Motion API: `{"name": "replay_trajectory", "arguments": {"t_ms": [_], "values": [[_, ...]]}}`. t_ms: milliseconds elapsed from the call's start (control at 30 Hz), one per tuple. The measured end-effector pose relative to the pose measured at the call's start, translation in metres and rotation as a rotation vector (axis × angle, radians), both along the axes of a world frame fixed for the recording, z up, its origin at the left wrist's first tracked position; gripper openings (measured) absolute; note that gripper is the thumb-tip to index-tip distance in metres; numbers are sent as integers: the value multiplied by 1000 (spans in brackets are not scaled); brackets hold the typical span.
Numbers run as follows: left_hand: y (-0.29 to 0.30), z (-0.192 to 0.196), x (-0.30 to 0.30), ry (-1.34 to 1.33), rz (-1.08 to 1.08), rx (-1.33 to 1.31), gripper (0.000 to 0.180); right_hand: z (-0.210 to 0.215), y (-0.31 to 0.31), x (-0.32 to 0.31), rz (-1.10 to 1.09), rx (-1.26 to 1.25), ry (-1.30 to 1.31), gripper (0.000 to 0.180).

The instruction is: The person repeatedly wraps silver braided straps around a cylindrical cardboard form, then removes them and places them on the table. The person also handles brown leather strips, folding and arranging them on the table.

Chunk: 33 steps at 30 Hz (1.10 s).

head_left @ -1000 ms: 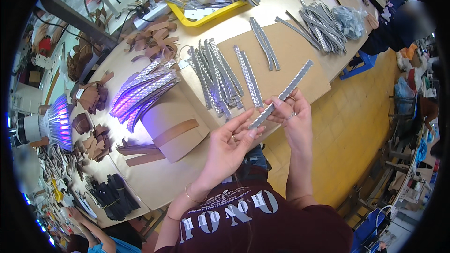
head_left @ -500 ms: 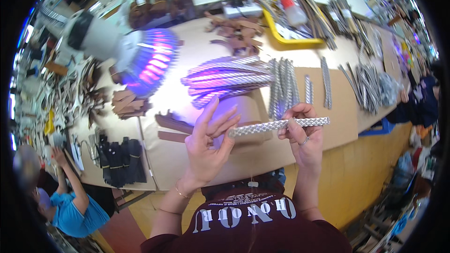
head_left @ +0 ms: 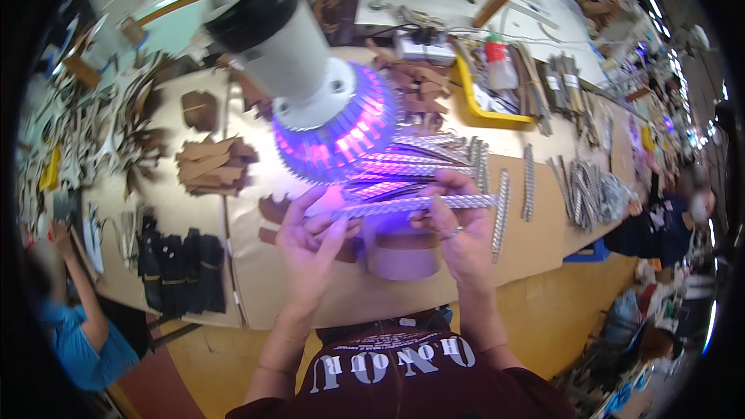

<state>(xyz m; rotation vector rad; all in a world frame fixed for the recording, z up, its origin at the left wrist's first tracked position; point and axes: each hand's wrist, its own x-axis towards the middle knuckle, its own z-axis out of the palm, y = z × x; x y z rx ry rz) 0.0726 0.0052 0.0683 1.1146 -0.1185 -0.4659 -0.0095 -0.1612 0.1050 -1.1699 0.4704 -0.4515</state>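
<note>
A silver braided strap point(head_left: 388, 206) stretches level between my hands, beneath a lamp point(head_left: 341, 128) glowing pink and purple. My left hand point(head_left: 309, 237) pinches its left end between thumb and fingers. Farther along, my right hand point(head_left: 459, 237) grips the strap near its right end, which sticks out past the fingers. Just behind lies a heap of similar braided straps point(head_left: 423, 161), partly hidden by the lamp. Below the strap stands a brown roll point(head_left: 403, 257), and another braided strap point(head_left: 502, 213) lies right of my right hand.
Brown leather strips point(head_left: 213, 164) and black bundles point(head_left: 180, 268) lie to the left. A yellow tray point(head_left: 497, 117) holds a red-capped bottle point(head_left: 500, 62) at the back. More straps point(head_left: 583, 194) lie at right. A person in blue point(head_left: 87, 345) works at far left; another person point(head_left: 660, 217) is at far right.
The view has shifted, and the lamp now appears nearer the middle, above my hands. The strap and both hands have come under its light, with my left hand's fingers drawn in closer.
</note>
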Motion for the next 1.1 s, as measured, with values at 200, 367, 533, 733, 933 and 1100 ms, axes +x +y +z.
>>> {"name": "replay_trajectory", "arguments": {"t_ms": [200,367,533,733,933,1100], "values": [[22,-9,-13,10,-74,37,48,1,6,9,97,23,2,33],[41,-17,-25,82,-96,40,49,1,15,23,183,-27,45,23],[44,-19,-48,-48,-274,82,39,9,24,42,342,-176,133,23],[39,-27,-60,-305,-233,330,21,46,10,26,573,-527,358,25],[24,-54,-64,-405,-21,361,29,73,-1,6,483,-1295,538,28],[14,-62,-76,-650,-3,465,53,58,20,4,535,-1087,605,33]]}}
